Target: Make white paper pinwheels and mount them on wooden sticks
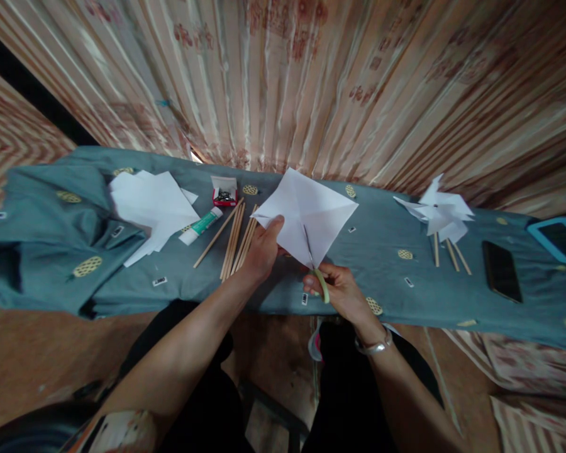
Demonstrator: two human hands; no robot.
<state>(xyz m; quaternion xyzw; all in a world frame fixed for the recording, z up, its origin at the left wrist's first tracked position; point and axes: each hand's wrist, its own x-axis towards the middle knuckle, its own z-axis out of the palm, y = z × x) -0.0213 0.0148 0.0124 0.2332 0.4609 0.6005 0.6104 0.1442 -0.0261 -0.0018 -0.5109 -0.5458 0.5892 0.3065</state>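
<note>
A square sheet of white paper (311, 198) is held up over the table, one corner toward me. My left hand (263, 248) grips its left side, thumb on top. In my right hand (339, 286) are scissors with light green handles (322, 286). Their blade lies over the paper, pointing from the near corner toward its middle. The lower blade is hidden under the sheet. Several thin wooden sticks (233, 242) lie beside my left hand, partly covered by it and the paper.
Left on the cloth-covered table (179, 292) are white paper sheets (153, 204), a glue tube (201, 226) and a small red box (224, 191) of metal pieces. To the right lie paper pinwheels (436, 211) on sticks, a dark phone (502, 270) and a blue-framed device (559, 239). A curtain (283, 82) hangs behind.
</note>
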